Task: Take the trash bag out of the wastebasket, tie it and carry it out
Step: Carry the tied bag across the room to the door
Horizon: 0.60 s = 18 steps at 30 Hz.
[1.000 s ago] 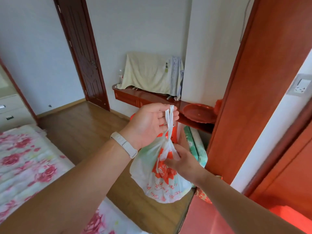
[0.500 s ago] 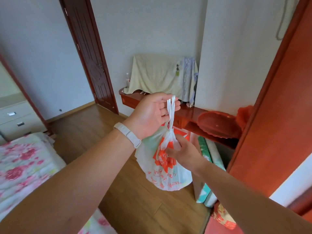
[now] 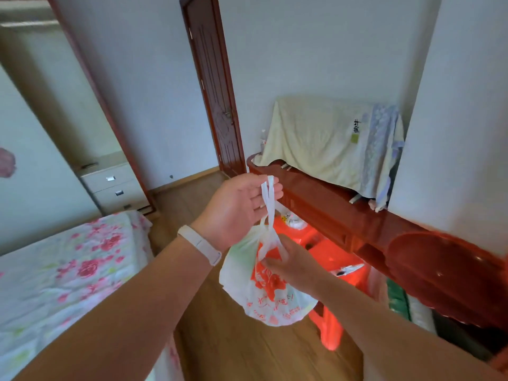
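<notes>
A white trash bag [image 3: 264, 298] with red print hangs in the air in front of me, its two handle strips drawn up together. My left hand [image 3: 236, 213] pinches the top of the white handles [image 3: 268, 199] between thumb and fingers; a white band sits on that wrist. Lower down, my right hand [image 3: 288, 264] grips the bag's gathered neck just under the handles. No wastebasket is clearly visible.
A bed with a floral cover [image 3: 66, 276] fills the lower left. A dark red shelf [image 3: 330, 210] runs along the right wall, with a cloth-draped object [image 3: 324, 141] and a red dish [image 3: 439, 273]. Orange plastic stools [image 3: 335, 265] stand behind the bag. A dark wooden door [image 3: 214, 86] stands at the back, drawers [image 3: 115, 188] at left.
The view has swung left, bringing the bed, drawers and door further into sight. Both hands keep the same hold on the bag, which stays hanging between them.
</notes>
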{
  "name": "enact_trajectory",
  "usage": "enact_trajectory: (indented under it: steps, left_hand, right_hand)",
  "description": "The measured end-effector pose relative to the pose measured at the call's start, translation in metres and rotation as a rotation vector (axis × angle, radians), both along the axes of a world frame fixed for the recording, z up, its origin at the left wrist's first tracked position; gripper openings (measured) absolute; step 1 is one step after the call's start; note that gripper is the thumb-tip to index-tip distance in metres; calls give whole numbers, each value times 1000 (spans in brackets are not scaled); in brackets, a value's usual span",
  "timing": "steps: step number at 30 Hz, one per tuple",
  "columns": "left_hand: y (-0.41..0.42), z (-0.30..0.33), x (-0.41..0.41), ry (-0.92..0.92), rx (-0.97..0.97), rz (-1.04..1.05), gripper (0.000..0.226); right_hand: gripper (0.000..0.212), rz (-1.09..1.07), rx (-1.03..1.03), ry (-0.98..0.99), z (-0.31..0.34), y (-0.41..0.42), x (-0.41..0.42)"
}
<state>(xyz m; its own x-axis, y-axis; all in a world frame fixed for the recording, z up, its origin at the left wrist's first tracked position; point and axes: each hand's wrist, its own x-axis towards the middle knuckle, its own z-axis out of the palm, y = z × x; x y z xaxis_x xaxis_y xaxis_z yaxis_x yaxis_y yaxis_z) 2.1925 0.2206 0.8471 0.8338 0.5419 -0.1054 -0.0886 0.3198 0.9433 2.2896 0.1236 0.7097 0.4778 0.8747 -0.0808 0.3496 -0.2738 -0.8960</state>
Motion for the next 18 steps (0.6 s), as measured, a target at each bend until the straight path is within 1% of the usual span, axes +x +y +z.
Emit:
enact_trajectory:
  steps: [2,4,7,9,12,15,18]
  left_hand:
    - [12,6,8,-4,9,49,25]
    - [25,12,14,-20,20,73,24]
    - [49,22,23,-45,29,89,29]
    - [68,27,27,-65,38,89,33]
    - [108,29,32,-102,23,112,32]
    - [155,21,37,-113,3,138,35]
    - [203,9,39,-124,-16,131,38]
  right_hand:
    - [44,43,20,-1,6,18,12]
    - [43,72,32,0,13,36,21]
    - [36,101,46,-25,22,70,37]
    - [35,110,51,-33,26,96,45]
    - [34,133,37,-39,27,136,49]
    - [34,151,18,-29,20,182,50]
    - [30,149,-1,-25,10,233,53]
